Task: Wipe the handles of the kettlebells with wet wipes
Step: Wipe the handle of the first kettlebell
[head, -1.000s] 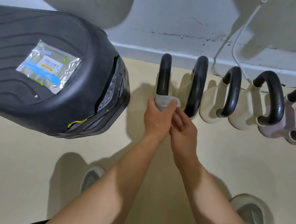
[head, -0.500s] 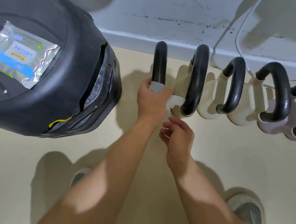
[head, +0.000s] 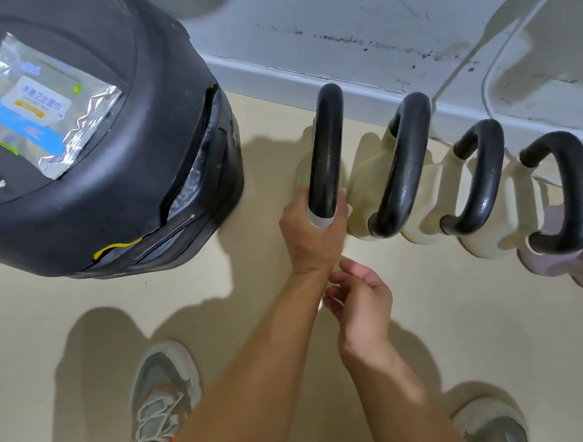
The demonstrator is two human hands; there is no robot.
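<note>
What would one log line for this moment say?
left hand: grips wet wipe round leftmost kettlebell handle | right hand: free, loosely curled

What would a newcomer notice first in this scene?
First, the row of kettlebells with glossy black handles, lined up along the wall at the right. Next, the left hand gripping a wet wipe around the near end of the leftmost handle, with the right hand empty just below. At the left, a pack of wipes lies on a large black object.
</note>
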